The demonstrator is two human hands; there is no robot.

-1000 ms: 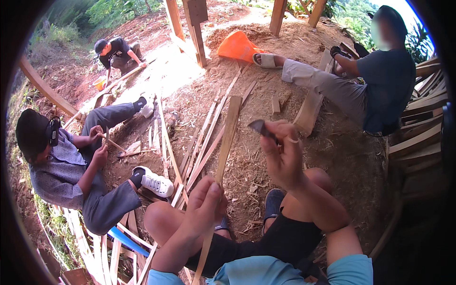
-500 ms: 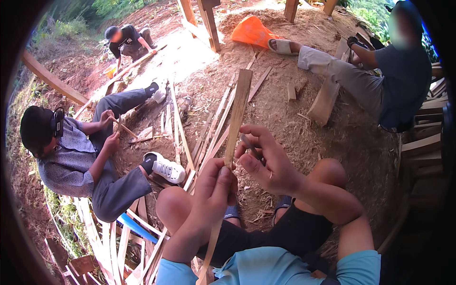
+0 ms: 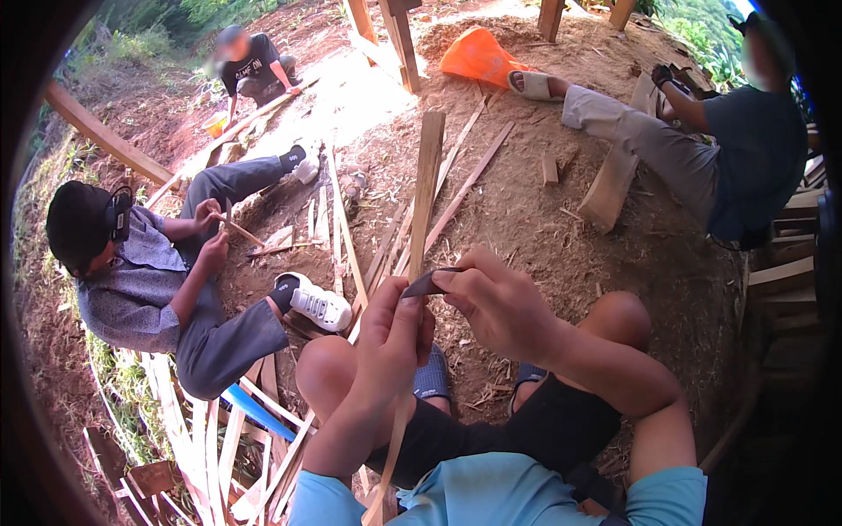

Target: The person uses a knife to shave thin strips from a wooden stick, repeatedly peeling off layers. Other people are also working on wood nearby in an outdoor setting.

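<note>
My left hand (image 3: 391, 326) is closed around a long flat wooden strip (image 3: 427, 188), which stands up above my fist and runs down past my wrist toward my lap. In my right hand (image 3: 509, 302), pinched between thumb and fingers, is a short dark blade (image 3: 425, 285). The blade lies across the strip just above my left thumb, its tip reaching my left hand. Any handle on it is hidden by my fingers.
A seated person (image 3: 132, 263) on the left works a thin stick. Another person (image 3: 745, 149) sits at the right by a thick board (image 3: 608, 191); a third person (image 3: 254, 66) crouches far back. Cut strips (image 3: 210, 438) lie lower left. An orange bag (image 3: 478, 57) lies beyond.
My right hand has brought the blade from beside the strip to across it, against my left thumb. The strip's upper end has swung slightly left. The view has shifted a little.
</note>
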